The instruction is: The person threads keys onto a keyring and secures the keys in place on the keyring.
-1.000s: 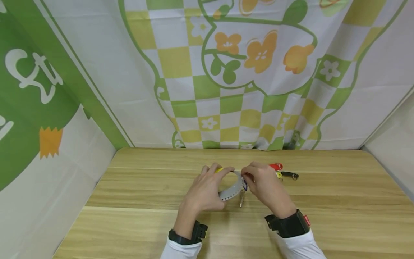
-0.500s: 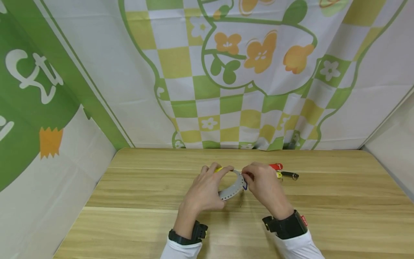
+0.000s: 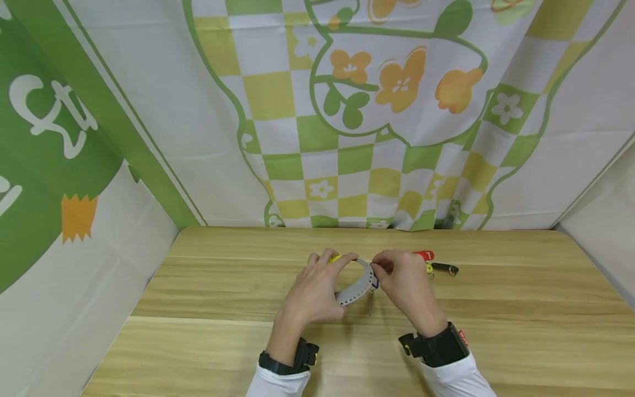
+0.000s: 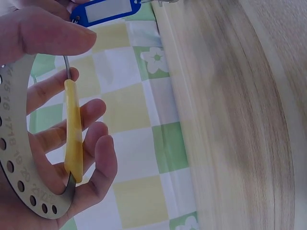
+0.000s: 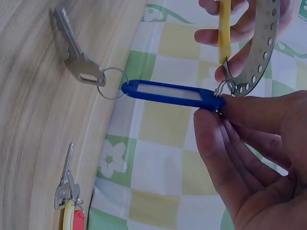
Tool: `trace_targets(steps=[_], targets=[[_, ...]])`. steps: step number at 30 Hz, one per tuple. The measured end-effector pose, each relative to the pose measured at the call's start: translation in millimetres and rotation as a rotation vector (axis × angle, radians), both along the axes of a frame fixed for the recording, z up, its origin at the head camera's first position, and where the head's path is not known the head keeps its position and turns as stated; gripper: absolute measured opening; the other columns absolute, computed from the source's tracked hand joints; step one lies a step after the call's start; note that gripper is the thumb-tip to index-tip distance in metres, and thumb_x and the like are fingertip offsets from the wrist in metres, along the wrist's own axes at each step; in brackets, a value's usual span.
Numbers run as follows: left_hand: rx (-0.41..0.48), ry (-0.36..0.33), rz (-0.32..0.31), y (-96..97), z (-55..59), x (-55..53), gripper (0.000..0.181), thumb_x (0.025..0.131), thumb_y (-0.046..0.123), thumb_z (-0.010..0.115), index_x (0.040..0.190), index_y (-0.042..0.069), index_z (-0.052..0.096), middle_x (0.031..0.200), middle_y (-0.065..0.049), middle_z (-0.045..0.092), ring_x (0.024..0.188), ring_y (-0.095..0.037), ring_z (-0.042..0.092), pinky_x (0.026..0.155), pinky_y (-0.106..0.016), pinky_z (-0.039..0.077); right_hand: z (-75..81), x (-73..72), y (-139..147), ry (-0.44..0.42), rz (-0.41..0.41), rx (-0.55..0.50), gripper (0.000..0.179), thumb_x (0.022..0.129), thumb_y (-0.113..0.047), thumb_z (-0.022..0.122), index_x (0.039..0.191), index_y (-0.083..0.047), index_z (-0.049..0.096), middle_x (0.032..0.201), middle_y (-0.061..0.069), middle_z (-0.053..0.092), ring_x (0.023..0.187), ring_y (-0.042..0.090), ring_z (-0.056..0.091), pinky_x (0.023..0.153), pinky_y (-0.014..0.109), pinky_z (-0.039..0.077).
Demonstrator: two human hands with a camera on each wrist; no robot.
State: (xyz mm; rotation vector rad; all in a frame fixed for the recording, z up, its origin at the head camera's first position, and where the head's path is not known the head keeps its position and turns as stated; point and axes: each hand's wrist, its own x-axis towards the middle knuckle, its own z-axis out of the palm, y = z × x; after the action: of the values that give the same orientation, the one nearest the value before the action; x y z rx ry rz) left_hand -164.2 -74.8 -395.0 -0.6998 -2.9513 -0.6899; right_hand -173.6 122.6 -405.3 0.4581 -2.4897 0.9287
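In the head view, the left hand [image 3: 312, 289] has its fingers curled round a curved grey metal plate [image 3: 354, 290] punched with holes, while the right hand [image 3: 408, 284], thumb and fingers brought together, pinches a blue-framed plastic key tag [image 3: 375, 283] at the plate's right side. Both work above the middle of the pale wooden table [image 3: 521, 309], whose far edge meets a green-and-white checked cloth [image 3: 397, 149]; wood stretches out on either side. A red tag [image 3: 424, 255] and a black fob [image 3: 443, 268] lie just beyond the right hand. In the left wrist view, the thumb lies across the plate, fingers bent behind its yellow grip [image 4: 73, 129]. In the right wrist view, small wire loops [image 5: 221, 88] at the pinched tag end touch the plate's tip; whether they pass through a hole is unclear. A silver key [image 5: 79, 67] hangs from the tag's other end by a thin ring [image 5: 99, 91].
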Motion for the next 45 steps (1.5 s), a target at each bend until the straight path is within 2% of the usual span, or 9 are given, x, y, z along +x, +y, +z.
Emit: trace_targets(steps=[4, 14, 17, 22, 25, 32, 39, 45], targets=[[-0.004, 0.001, -0.001, 0.1, -0.8, 0.4, 0.101, 0.056, 0.01, 0.084, 0.149, 0.028, 0.05, 0.138, -0.01, 0.051, 0.109, -0.032, 0.05, 0.073, -0.042, 0.049, -0.7, 0.6, -0.1, 0.018, 0.014, 0.009, 0.01, 0.08, 0.005, 0.08, 0.084, -0.003, 0.077, 0.075, 0.004, 0.071, 0.063, 0.011, 0.065, 0.056, 0.029, 0.052], [-0.006, 0.0, -0.013, -0.3, -1.8, 1.9, 0.101, 0.056, 0.009, 0.084, 0.149, 0.027, 0.05, 0.138, -0.011, 0.051, 0.108, -0.031, 0.049, 0.072, -0.04, 0.048, -4.9, -0.6, 2.3, 0.153, 0.093, 0.092, 0.016, 0.077, 0.011, 0.081, 0.083, -0.003, 0.077, 0.078, 0.006, 0.069, 0.067, 0.015, 0.065, 0.058, 0.03, 0.053], [-0.001, -0.002, -0.007, -0.1, -1.9, 1.6, 0.103, 0.055, 0.008, 0.084, 0.15, 0.028, 0.049, 0.139, -0.011, 0.05, 0.109, -0.032, 0.049, 0.072, -0.041, 0.048, -3.9, -0.7, 1.7, 0.129, 0.075, 0.053, 0.014, 0.077, 0.01, 0.081, 0.084, -0.002, 0.077, 0.077, 0.006, 0.07, 0.065, 0.014, 0.066, 0.057, 0.029, 0.053], [-0.003, 0.008, -0.002, 0.7, -1.5, 0.9, 0.104, 0.055, 0.008, 0.083, 0.15, 0.029, 0.048, 0.139, -0.011, 0.05, 0.11, -0.032, 0.05, 0.075, -0.041, 0.048, -1.2, -0.2, -0.2, 0.016, -0.009, -0.037, 0.009, 0.08, 0.003, 0.081, 0.084, -0.003, 0.077, 0.074, 0.005, 0.072, 0.063, 0.013, 0.068, 0.056, 0.031, 0.055], [-0.008, 0.012, -0.002, 1.2, -1.0, 0.4, 0.103, 0.055, 0.008, 0.083, 0.15, 0.028, 0.048, 0.139, -0.011, 0.05, 0.109, -0.033, 0.05, 0.076, -0.042, 0.049, -0.8, -0.5, -0.9, -0.023, -0.039, -0.067, 0.007, 0.08, 0.002, 0.081, 0.082, -0.003, 0.077, 0.072, 0.004, 0.072, 0.061, 0.013, 0.067, 0.055, 0.031, 0.054], [-0.008, 0.005, -0.001, 2.1, 2.2, -0.6, 0.103, 0.055, 0.011, 0.085, 0.15, 0.029, 0.048, 0.14, -0.011, 0.049, 0.112, -0.033, 0.05, 0.076, -0.044, 0.049, 1.1, -2.0, -1.2, -0.025, -0.049, -0.085, 0.007, 0.08, 0.004, 0.08, 0.082, -0.003, 0.077, 0.071, 0.005, 0.072, 0.059, 0.013, 0.067, 0.053, 0.032, 0.054], [-0.005, 0.001, 0.001, 2.4, 2.4, 0.0, 0.103, 0.056, 0.01, 0.085, 0.15, 0.029, 0.048, 0.14, -0.01, 0.049, 0.113, -0.034, 0.049, 0.077, -0.045, 0.049, 1.5, -1.8, -0.4, 0.013, -0.019, -0.061, 0.008, 0.08, 0.004, 0.081, 0.082, -0.002, 0.078, 0.072, 0.006, 0.072, 0.06, 0.013, 0.067, 0.054, 0.031, 0.053], [-0.006, 0.004, -0.001, 2.3, 1.0, 0.0, 0.102, 0.056, 0.01, 0.085, 0.149, 0.029, 0.048, 0.139, -0.01, 0.049, 0.112, -0.033, 0.049, 0.077, -0.045, 0.049, 0.8, -2.5, 3.2, -0.039, -0.006, -0.1, 0.006, 0.081, 0.003, 0.079, 0.083, -0.003, 0.078, 0.072, 0.004, 0.072, 0.061, 0.013, 0.067, 0.056, 0.03, 0.053]])
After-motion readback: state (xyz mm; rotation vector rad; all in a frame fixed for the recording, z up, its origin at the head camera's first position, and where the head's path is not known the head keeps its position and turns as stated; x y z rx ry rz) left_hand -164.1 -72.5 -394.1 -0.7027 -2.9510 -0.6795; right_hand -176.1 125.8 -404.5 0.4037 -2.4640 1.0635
